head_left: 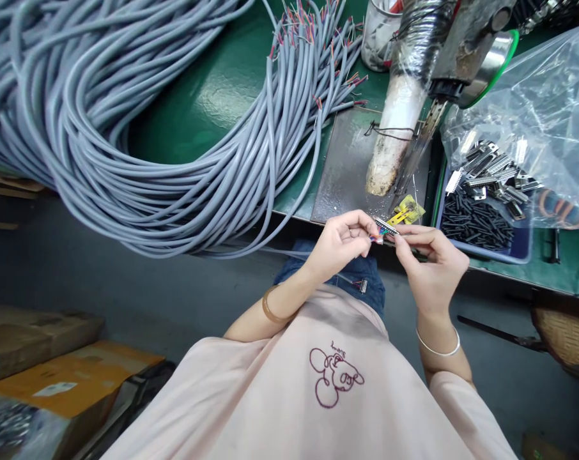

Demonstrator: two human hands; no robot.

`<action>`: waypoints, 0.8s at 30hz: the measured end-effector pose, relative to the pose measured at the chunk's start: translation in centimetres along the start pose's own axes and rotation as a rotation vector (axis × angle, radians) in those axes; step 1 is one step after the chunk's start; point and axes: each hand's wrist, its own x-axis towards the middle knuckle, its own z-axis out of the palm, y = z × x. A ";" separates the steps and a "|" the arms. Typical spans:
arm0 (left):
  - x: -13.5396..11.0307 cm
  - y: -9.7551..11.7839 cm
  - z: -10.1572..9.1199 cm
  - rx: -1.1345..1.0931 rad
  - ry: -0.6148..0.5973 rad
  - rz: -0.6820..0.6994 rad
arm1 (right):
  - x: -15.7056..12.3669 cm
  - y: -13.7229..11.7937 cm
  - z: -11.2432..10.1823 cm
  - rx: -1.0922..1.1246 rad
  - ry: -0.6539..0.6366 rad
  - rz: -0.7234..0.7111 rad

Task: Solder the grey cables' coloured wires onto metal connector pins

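At the table's front edge, my right hand (431, 259) pinches the end of a small multi-pin connector (386, 227) between thumb and fingertips. Thin coloured wires (376, 238) run to the connector's underside, and the closed fingertips of my left hand (340, 243) grip them. Just behind the connector lies a yellow piece (407, 211) on a dark metal plate (344, 150). Above that plate hangs a wrapped, white-tipped tube (390, 150) beside a metal tool. Another connector with wires (363, 285) rests on my lap.
A large bundle of grey cables (213, 191) with stripped ends fills the left of the green table (222, 96). To the right, a blue bin (519, 252) holds metal connectors and black sleeves, beside a clear plastic bag (558, 96). Cardboard boxes (69, 374) stand at lower left.
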 end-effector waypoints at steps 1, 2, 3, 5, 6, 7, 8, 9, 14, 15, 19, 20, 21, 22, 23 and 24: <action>-0.1 0.0 -0.2 -0.035 -0.030 -0.021 | 0.0 -0.1 -0.1 0.056 -0.023 0.065; -0.2 -0.1 -0.3 -0.062 -0.052 -0.040 | -0.1 -0.3 -0.3 0.089 -0.037 0.097; -0.2 -0.1 -0.5 -0.085 -0.070 -0.054 | -0.2 -0.4 -0.4 0.099 -0.044 0.099; -0.3 -0.1 -0.8 -0.122 -0.100 -0.072 | -0.3 -0.8 -0.5 0.073 -0.038 0.049; -0.4 -0.2 -0.9 -0.136 -0.114 -0.075 | -0.5 -1.0 -0.6 0.054 -0.028 0.011; -0.5 -0.2 -0.9 -0.146 -0.126 -0.076 | -0.6 -1.2 -0.6 0.038 -0.015 -0.028; -0.5 -0.2 -1.0 -0.151 -0.135 -0.075 | -0.7 -1.4 -0.6 0.027 -0.002 -0.062; -0.6 -0.2 -1.1 -0.156 -0.141 -0.074 | -0.8 -1.6 -0.6 0.021 0.010 -0.089; -0.9 0.0 -1.2 -0.188 -0.166 -0.069 | -0.9 -1.9 -0.5 0.009 0.032 -0.146; -1.0 0.1 -1.2 -0.198 -0.172 -0.065 | -0.9 -1.9 -0.4 0.004 0.041 -0.154; -1.2 0.3 -0.9 -0.154 -0.123 -0.074 | -0.9 -1.5 -0.2 -0.009 0.072 -0.121; -1.2 0.4 -0.8 -0.127 -0.100 -0.078 | -0.9 -1.3 -0.1 -0.005 0.072 -0.101; -1.2 0.4 -0.7 -0.107 -0.084 -0.077 | -0.9 -1.2 0.0 0.000 0.072 -0.083; -1.2 0.4 -0.6 -0.097 -0.075 -0.072 | -0.9 -1.0 0.0 0.006 0.073 -0.070; -1.1 0.4 -0.6 -0.096 -0.074 -0.066 | -0.9 -0.9 0.0 0.010 0.074 -0.063; -1.1 0.4 -0.5 -0.103 -0.075 -0.064 | -0.8 -0.8 0.1 0.012 0.074 -0.059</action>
